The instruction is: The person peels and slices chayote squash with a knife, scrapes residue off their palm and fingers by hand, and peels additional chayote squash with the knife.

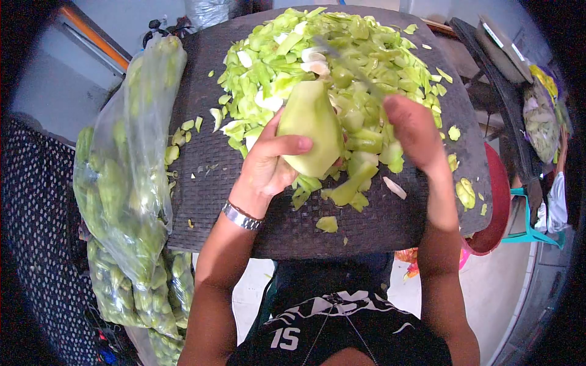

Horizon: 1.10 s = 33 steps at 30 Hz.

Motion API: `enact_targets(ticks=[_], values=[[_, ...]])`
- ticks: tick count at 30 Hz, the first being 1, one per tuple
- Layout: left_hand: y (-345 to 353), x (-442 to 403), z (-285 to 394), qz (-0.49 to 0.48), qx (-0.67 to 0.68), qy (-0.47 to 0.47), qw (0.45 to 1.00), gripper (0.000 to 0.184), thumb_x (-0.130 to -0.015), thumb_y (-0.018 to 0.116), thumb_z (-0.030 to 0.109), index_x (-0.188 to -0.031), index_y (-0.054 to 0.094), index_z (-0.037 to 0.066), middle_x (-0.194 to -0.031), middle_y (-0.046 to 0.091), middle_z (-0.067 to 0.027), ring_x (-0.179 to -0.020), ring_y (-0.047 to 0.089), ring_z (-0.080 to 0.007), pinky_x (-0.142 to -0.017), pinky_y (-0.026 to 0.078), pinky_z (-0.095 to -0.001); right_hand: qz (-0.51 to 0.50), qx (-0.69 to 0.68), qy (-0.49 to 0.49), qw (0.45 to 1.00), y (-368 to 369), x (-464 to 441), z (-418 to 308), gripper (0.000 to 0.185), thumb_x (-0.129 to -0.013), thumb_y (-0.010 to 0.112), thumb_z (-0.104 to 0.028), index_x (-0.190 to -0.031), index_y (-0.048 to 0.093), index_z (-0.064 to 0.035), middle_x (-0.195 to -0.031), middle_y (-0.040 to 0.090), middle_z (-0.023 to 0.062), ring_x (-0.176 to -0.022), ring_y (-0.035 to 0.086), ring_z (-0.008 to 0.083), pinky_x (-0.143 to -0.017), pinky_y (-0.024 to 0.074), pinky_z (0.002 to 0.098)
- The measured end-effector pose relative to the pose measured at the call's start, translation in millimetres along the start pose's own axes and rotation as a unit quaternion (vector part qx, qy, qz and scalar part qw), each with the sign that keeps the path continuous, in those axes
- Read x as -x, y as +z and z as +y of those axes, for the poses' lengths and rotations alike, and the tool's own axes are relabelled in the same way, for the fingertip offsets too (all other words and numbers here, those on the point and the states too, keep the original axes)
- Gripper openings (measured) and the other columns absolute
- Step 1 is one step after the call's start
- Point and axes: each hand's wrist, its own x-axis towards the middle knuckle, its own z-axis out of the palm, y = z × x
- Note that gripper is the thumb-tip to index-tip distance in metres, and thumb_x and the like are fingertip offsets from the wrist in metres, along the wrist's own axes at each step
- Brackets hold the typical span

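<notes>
The left hand's fingers [298,144] pinched the pale green fruit [314,125], the thumb laid across its face and the others curled behind, mostly out of sight; that fruit was held up at the near edge of the peelings pile [390,55]. The right hand [418,128], over the pile's right side, was blurred, but its fingers seemed curled tightly around the handle of what looked like a knife [360,72], its streaked blade slanting out over the pile. Judged by that, good work called for the thumb to lie low and clear of the edge, with shallow strokes led away from the left wrist (where a metal watch [241,216] sat). The smooth, pared skin probably felt slick, so a broad cradle beat a fingertip squeeze, and turning the fruit little by little would have spared its flesh. Bare worktop [213,219] showed on the pile's near side, good for resting a forearm, while a plastic bag of green produce [116,183] hung to its left.
</notes>
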Motion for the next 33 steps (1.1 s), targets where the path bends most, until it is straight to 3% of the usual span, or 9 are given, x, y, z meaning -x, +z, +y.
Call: enact_targets(ticks=[4,7,13,16,23,27,30,31,33], values=[[-20,3,-16,0.046,0.056,0.053,0.996,0.086,-0.084,0.078,0.007,-0.158,0.034,0.009,-0.143,0.057,-0.0131,-0.124,0.063,-0.0315,-0.105,0.053,-0.0493,-0.167,0.065,-0.010,0.984,9,12,-55,0.060,-0.093,0.067,-0.061,-0.096,0.061,-0.0015,-0.071,0.056,0.0188,-0.064,0.059,0.0355,-0.062,0.0476,0.0408],[-15,4,-19,0.039,-0.044,0.082,0.995,0.083,-0.090,0.080,0.024,-0.159,0.034,0.011,-0.149,0.054,-0.0136,-0.125,0.063,-0.0313,-0.104,0.053,-0.0504,-0.152,0.056,-0.051,0.986,18,17,-60,0.066,-0.085,0.072,-0.067,-0.095,0.062,-0.0023,-0.068,0.056,0.0190,-0.063,0.060,0.0403,-0.059,0.0472,0.0423],[1,6,-6,0.021,-0.068,0.048,0.996,0.099,-0.066,0.071,-0.009,-0.156,0.033,0.003,-0.132,0.062,-0.0182,-0.120,0.065,-0.0385,-0.101,0.056,-0.0498,-0.052,0.144,-0.016,0.988,-1,2,-22,0.073,-0.083,0.067,-0.076,-0.085,0.062,-0.0035,-0.068,0.062,0.0198,-0.068,0.068,0.0407,-0.063,0.0530,0.0477],[11,6,2,-0.053,-0.037,0.019,0.998,0.097,-0.065,0.074,-0.008,-0.154,0.034,0.001,-0.132,0.060,-0.0211,-0.120,0.065,-0.0393,-0.101,0.056,-0.0501,-0.031,0.161,0.131,0.978,-23,-10,10,0.073,-0.089,0.063,-0.073,-0.085,0.062,-0.0003,-0.071,0.060,0.0220,-0.068,0.064,0.0392,-0.065,0.0502,0.0461],[1,-1,-1,0.023,0.065,0.006,0.998,0.066,-0.090,0.068,0.020,-0.148,0.042,0.002,-0.130,0.063,-0.0221,-0.120,0.064,-0.0408,-0.101,0.054,-0.0604,-0.027,0.043,0.116,0.992,1,-4,5,0.069,-0.097,0.058,-0.066,-0.086,0.063,0.0021,-0.075,0.058,0.0250,-0.070,0.059,0.0404,-0.067,0.0467,0.0468],[4,-2,-1,0.112,0.082,0.038,0.990,0.050,-0.098,0.064,0.022,-0.141,0.051,0.001,-0.122,0.066,-0.0190,-0.115,0.066,-0.0341,-0.099,0.056,-0.0559,-0.102,0.035,0.046,0.993,12,5,-41,0.069,-0.092,0.063,-0.069,-0.080,0.061,-0.0005,-0.070,0.059,0.0246,-0.070,0.063,0.0447,-0.063,0.0481,0.0490],[-33,0,-11,0.155,0.139,0.038,0.977,0.045,-0.100,0.063,0.018,-0.142,0.052,0.006,-0.120,0.067,-0.0153,-0.110,0.067,-0.0306,-0.097,0.058,-0.0505,-0.139,0.030,-0.022,0.990,20,15,-52,0.059,-0.092,0.069,-0.060,-0.090,0.060,-0.0022,-0.065,0.053,0.0176,-0.059,0.058,0.0355,-0.057,0.0447,0.0411],[-40,2,-11,0.133,0.141,0.015,0.981,0.054,-0.099,0.065,0.015,-0.150,0.047,0.013,-0.120,0.067,-0.0110,-0.106,0.068,-0.0278,-0.096,0.059,-0.0460,-0.128,0.023,-0.034,0.991,22,16,-55,0.063,-0.088,0.071,-0.065,-0.091,0.059,-0.0031,-0.064,0.054,0.0182,-0.060,0.061,0.0387,-0.055,0.0453,0.0418],[-41,3,-15,-0.024,0.219,0.046,0.974,0.043,-0.095,0.065,0.021,-0.134,0.056,0.005,-0.122,0.067,-0.0181,-0.111,0.067,-0.0344,-0.100,0.055,-0.0503,-0.126,0.029,-0.036,0.991,20,16,-58,0.067,-0.084,0.071,-0.070,-0.086,0.060,-0.0037,-0.063,0.058,0.0203,-0.064,0.065,0.0425,-0.057,0.0493,0.0473]])
